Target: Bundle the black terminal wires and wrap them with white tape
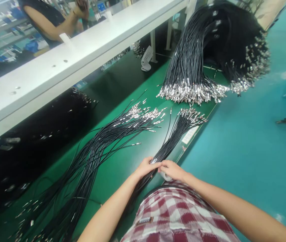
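Observation:
A bundle of thin black cables (pixel 169 145) with silvery metal ends lies along the near edge of the green table. My left hand (pixel 144 168) is closed around the middle of this bundle, its thumb reaching across the top. A shiny whitish band (pixel 154 161) shows on the cables beside its fingers. My right hand (pixel 173 170) meets the left thumb at the bundle's side, fingers curled. Under its palm a white rounded thing (pixel 167 177) shows in part, looking like a roll of tape. Looser black cables (pixel 95 151) are spread to the left.
A large heap of black cables (pixel 195 43) drapes over the table's far right end. A white shelf beam (pixel 82 53) crosses above the table (pixel 122 168). Below it stands a small white clip-like object (pixel 146 58). Another person's arm (pixel 54 28) is beyond the beam.

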{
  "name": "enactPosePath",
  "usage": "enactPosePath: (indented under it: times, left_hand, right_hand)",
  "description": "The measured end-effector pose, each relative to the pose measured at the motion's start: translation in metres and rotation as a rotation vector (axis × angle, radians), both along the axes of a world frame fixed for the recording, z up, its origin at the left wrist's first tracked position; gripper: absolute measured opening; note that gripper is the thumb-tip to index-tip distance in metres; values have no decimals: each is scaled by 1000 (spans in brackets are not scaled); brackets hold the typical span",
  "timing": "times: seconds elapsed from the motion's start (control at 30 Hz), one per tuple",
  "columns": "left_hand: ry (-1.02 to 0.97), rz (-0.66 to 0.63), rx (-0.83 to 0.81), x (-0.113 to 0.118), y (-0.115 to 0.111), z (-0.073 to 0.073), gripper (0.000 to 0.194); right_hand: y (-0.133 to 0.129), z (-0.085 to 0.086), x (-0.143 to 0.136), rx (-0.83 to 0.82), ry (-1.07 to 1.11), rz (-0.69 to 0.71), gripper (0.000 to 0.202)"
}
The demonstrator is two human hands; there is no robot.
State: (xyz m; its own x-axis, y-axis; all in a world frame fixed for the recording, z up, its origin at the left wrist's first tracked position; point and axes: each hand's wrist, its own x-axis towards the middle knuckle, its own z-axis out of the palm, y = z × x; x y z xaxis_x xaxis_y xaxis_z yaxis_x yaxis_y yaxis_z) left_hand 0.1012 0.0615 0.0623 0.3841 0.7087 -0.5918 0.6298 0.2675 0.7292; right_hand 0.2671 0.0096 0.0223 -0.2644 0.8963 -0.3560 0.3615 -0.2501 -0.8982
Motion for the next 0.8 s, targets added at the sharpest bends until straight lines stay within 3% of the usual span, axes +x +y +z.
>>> enactPosePath:
  times: [0.13,0.23,0.43,0.6,0.8]
  left_hand:
    - [149,-55,135,7,2,-1,44]
    - [148,-33,152,7,4,-3,41]
    - [52,-6,102,-2,9,-8,42]
    - [113,-55,131,0,9,-10,42]
    - [66,-39,109,2,8,-8,41]
  right_hand:
    - [6,-6,-5,-100,2,55,24]
    - [7,-8,-1,-141,53,97,24]
    - [-1,-9,9,-110,484,79,36]
    - [6,-15,-4,-215,337,-15,26]
    - [24,-14,-13,-314,217,-32,23]
